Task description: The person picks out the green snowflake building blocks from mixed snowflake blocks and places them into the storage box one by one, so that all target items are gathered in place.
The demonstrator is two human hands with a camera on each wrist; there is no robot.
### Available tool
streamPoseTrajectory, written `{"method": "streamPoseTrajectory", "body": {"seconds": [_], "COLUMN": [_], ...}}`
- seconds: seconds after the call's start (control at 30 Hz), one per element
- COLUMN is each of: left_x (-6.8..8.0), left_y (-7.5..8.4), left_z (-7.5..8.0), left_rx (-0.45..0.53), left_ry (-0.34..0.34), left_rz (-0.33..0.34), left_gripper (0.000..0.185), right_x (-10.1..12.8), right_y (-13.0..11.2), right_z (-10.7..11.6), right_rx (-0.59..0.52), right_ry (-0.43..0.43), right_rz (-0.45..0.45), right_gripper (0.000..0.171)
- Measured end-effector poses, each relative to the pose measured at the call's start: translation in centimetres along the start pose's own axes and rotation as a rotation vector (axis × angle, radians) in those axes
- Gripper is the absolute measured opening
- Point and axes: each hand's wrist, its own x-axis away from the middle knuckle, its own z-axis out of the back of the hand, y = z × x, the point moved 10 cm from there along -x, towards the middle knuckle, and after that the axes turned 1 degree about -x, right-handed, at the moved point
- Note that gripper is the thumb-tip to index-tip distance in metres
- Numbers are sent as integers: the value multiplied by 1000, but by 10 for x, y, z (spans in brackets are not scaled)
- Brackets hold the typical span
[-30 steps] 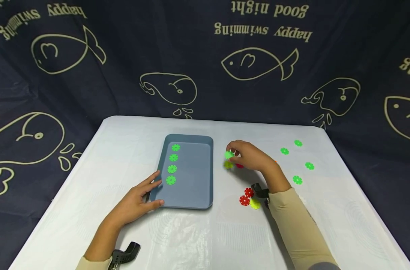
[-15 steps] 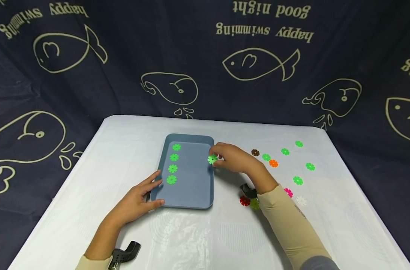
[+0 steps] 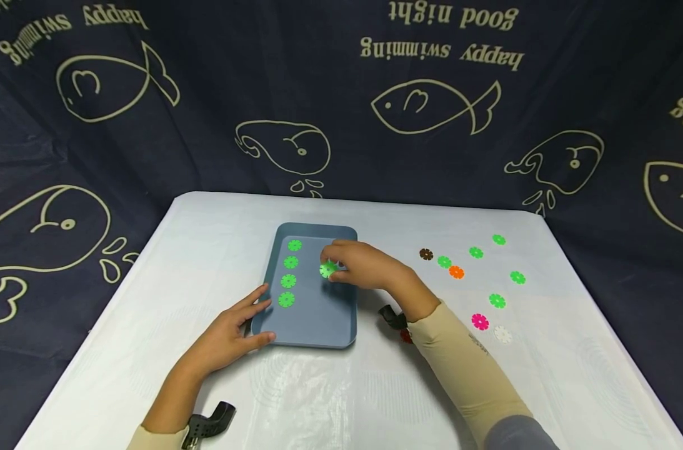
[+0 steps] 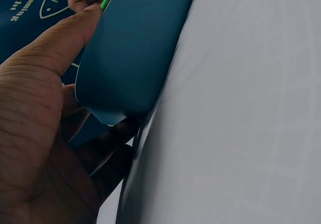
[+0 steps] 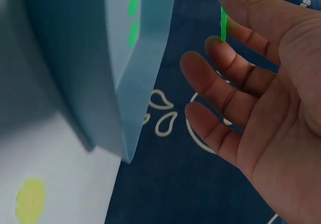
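A blue-grey tray [image 3: 341,325] lies on the white table, with several green gear-shaped discs [image 3: 288,281] in a column along its left side. My right hand [image 3: 355,265] is over the tray's upper middle and pinches a green disc [image 3: 328,269] at its fingertips; in the right wrist view that green disc [image 5: 223,23] shows edge-on between thumb and forefinger. My left hand [image 3: 229,334] rests at the tray's near left corner, thumb on the front rim and fingers against the left wall. The left wrist view shows the tray's corner [image 4: 130,58] against my thumb.
Loose discs lie on the table to the right: several green ones [image 3: 497,300], a brown [image 3: 426,254], an orange [image 3: 456,272], a pink [image 3: 479,322] and a white one [image 3: 502,334]. A red disc [image 3: 405,336] peeks from under my right forearm. A yellow disc [image 5: 29,200] shows beside the tray. A dark fish-print cloth [image 3: 341,100] hangs behind.
My right hand has carried the green disc leftward from the table beside the tray to above the tray's inside. The left hand has stayed on the tray's corner.
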Motion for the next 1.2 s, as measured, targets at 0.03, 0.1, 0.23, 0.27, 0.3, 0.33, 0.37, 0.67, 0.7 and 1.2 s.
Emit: {"method": "streamPoseTrajectory", "body": {"seconds": [0.03, 0.1, 0.23, 0.27, 0.3, 0.33, 0.37, 0.67, 0.7, 1.2], "left_x": [0, 0, 1, 1, 1, 1, 1, 1, 1, 1], "left_y": [0, -1, -1, -1, -1, -1, 0, -1, -2, -3], "left_z": [0, 0, 0, 0, 1, 1, 1, 1, 1, 2], "left_rx": [1, -1, -11, -13, -11, -9, -8, 10, 12, -34], "left_ry": [-3, -3, -3, -3, -3, -4, -5, -14, -14, -9], "left_rz": [3, 4, 5, 6, 6, 5, 3, 3, 3, 6], "left_gripper": [75, 76, 78, 78, 78, 79, 79, 81, 81, 89], "right_x": [-3, -10, -22, -24, -27, -30, -32, -49, -51, -61], "right_y": [-3, -7, -15, -17, -18, -19, -20, -27, -27, -42], "right_z": [-1, -4, -10, -12, -14, -16, -18, -33, -35, -73], "right_rx": [-4, -5, -20, -28, -36, -49, -60, -129, -135, -112], "right_ry": [-2, -8, -24, -30, -35, -40, -46, -89, -95, -244], "right_rz": [7, 18, 44, 46, 48, 52, 54, 68, 68, 77], "right_gripper": [24, 24, 23, 23, 24, 24, 24, 23, 22, 19]}}
